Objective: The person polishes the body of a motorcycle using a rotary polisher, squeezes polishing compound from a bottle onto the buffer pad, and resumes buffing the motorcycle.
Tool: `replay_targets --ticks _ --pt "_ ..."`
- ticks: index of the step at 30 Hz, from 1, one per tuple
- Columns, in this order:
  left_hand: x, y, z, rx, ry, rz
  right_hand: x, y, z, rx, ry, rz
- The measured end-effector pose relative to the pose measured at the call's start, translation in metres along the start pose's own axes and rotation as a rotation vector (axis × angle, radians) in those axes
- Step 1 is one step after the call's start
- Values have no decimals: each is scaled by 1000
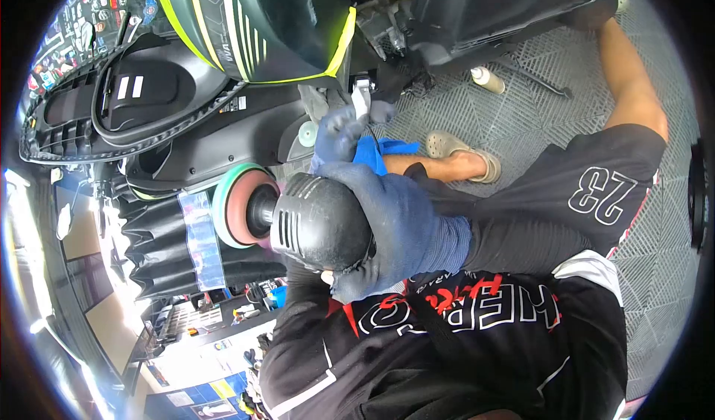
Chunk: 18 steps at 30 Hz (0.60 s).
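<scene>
Two gloved hands here, under some big dark bike bodywork. Patterned floor gives us elbow room on the right. Our right hand has its grip closed round the black polisher, long axis roughly sideways, round pad out left. Our left hand, just ahead, looks curled round a silver part; can't tell how firmly.
</scene>
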<state>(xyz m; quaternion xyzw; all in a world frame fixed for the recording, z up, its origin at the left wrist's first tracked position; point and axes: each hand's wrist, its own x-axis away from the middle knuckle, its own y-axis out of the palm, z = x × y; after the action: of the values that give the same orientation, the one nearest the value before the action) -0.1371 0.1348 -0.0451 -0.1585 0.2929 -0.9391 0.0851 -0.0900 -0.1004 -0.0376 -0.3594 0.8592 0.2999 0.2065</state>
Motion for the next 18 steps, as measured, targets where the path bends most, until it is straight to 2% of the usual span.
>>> replay_targets --ticks 1,2,4,5,6,7,10,11,12,14,16,17,18 --pt "-10 0 -2 173 112 33 0 1 4 4 -2 5" --pt "-20 2 3 173 112 33 -1 2 8 0 -13 31" --pt "-40 3 22 456 52 65 -5 1 14 -4 -23 51" --pt "-46 -8 9 598 59 -66 -6 -2 17 0 -8 49" --pt "-45 -4 13 599 64 -64 -9 -4 20 7 3 51" --pt "-41 7 23 593 -15 7 -13 -3 25 -148 -25 103" --pt "11 9 36 599 -166 104 -17 -12 39 -13 43 77" --pt "36 4 41 617 -192 100 -16 -9 40 -150 104 110" --pt "64 0 47 644 -226 90 -16 -9 43 -147 98 123" --pt "110 -7 59 707 -299 59 -15 -9 52 -237 260 158" --pt "133 -10 73 552 -323 -30 -14 -4 62 -250 295 190" --pt "130 -15 71 182 -293 -120 -11 -2 67 -311 330 200" --pt "132 -16 72 189 -299 -116 -9 1 72 -373 366 208"
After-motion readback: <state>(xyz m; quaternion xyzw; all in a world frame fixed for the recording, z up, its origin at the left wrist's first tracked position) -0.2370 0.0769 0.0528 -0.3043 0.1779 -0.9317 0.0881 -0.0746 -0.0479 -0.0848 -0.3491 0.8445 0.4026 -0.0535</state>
